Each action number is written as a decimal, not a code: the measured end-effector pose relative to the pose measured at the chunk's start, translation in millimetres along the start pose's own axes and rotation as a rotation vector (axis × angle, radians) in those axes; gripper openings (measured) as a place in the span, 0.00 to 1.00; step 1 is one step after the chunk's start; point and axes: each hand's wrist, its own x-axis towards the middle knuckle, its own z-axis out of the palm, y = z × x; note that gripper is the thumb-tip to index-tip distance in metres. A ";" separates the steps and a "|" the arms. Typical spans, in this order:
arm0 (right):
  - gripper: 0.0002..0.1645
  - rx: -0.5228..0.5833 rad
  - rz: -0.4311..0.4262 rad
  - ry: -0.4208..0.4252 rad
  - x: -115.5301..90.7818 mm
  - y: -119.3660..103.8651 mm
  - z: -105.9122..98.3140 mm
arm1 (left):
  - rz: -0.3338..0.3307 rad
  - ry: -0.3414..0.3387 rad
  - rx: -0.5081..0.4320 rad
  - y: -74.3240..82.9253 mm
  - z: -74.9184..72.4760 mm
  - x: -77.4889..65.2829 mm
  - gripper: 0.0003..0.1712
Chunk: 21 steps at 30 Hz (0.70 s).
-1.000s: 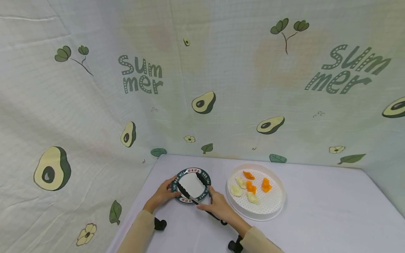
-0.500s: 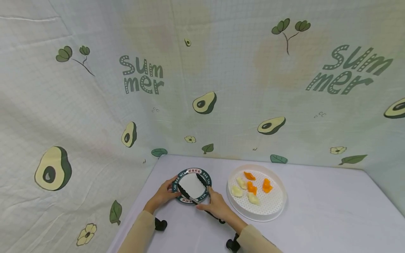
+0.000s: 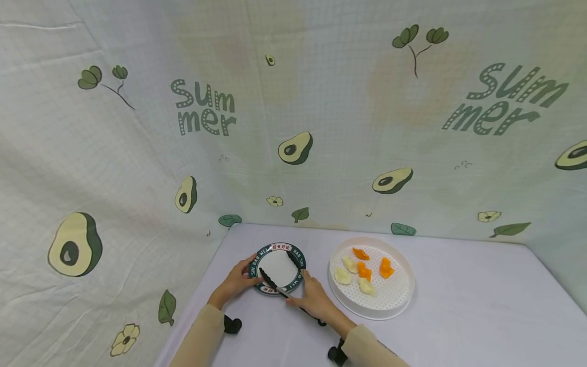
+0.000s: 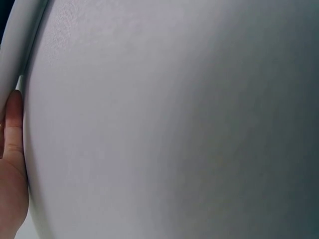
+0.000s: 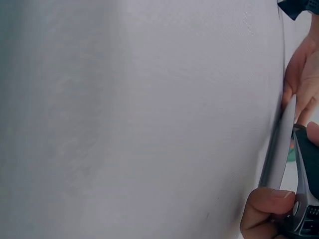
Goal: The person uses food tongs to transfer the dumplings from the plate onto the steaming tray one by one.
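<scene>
At the left of the table, a round plate (image 3: 279,264) with a dark green lettered rim lies in the head view. My left hand (image 3: 235,283) holds its left edge, thumb over the rim. My right hand (image 3: 316,297) grips a pair of tongs (image 3: 283,293) with black scalloped tips. The tips are spread apart above the plate, with nothing between them. In the left wrist view, my left hand (image 4: 14,164) is at the plate's pale edge (image 4: 20,35). The right wrist view has my right thumb (image 5: 273,200) beside the plate's edge (image 5: 282,144) and the tongs.
To the right of the plate stands a round white tray (image 3: 390,302) with a dimpled base. Several orange (image 3: 386,267) and pale yellow (image 3: 366,286) dumpling-shaped pieces lie in it. A printed cloth (image 3: 339,102) hangs behind and at the left of the white table (image 3: 458,306).
The tongs' tips have shifted very slightly to the right over the plate. My left hand and the plate have stayed nearly still; the pieces in the tray have not moved.
</scene>
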 end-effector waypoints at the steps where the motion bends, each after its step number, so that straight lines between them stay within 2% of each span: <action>1: 0.62 -0.005 0.004 0.000 0.1 0.2 0.7 | -0.002 0.001 0.003 -0.1 0.0 -0.4 0.51; 6: 0.63 -0.064 0.037 0.017 -0.3 -0.5 4.0 | -0.009 -0.001 0.008 0.6 0.0 -1.6 0.51; 14: 0.65 -0.230 0.103 0.038 -3.7 -5.2 7.7 | -0.009 0.004 0.006 1.8 -0.3 -2.5 0.50; 21: 0.67 -0.230 0.117 0.021 -4.2 -4.9 8.2 | -0.008 0.009 0.022 2.0 0.6 -1.8 0.50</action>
